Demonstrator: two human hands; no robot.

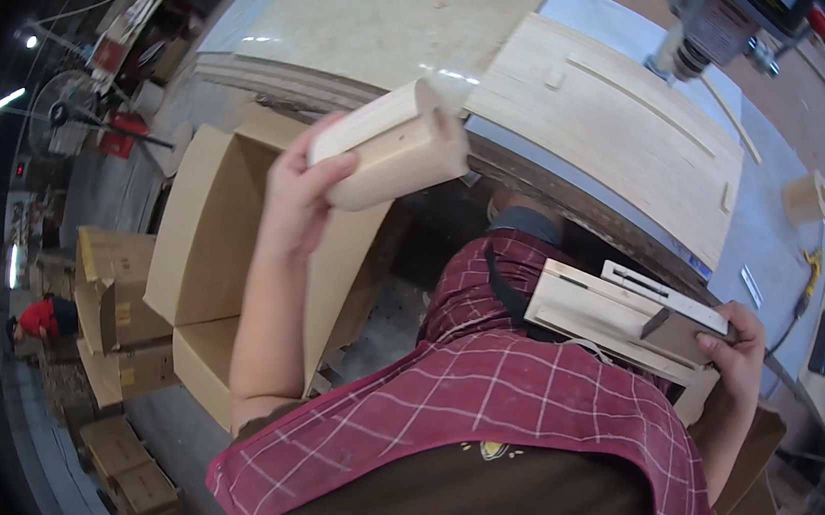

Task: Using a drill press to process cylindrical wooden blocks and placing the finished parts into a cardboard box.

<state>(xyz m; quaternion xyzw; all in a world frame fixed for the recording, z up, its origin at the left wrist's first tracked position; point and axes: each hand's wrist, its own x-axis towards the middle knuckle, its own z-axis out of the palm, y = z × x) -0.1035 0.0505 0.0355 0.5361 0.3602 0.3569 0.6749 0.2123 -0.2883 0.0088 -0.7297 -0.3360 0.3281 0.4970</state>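
My left hand (297, 189) is raised over an open cardboard box and wraps around a pale wooden block (387, 155). The block is rounded, with a groove along its length and a hole in the end facing right. Low on the right, my right hand (736, 349) closes on the end of a flat, slotted wooden fixture (604, 313). A white slotted strip and a dark grey plate sit on that fixture, with the thumb on the plate. The fixture lies over my lap beside the bench edge, and a black strap shows at its far end.
A drill press (710, 25) stands at the upper right, above a wooden board (608, 106) with raised strips on the bench. Another round wooden piece (805, 198) stands at the right. The big open carton (213, 228) is at my left. A person in red (37, 319) is far left.
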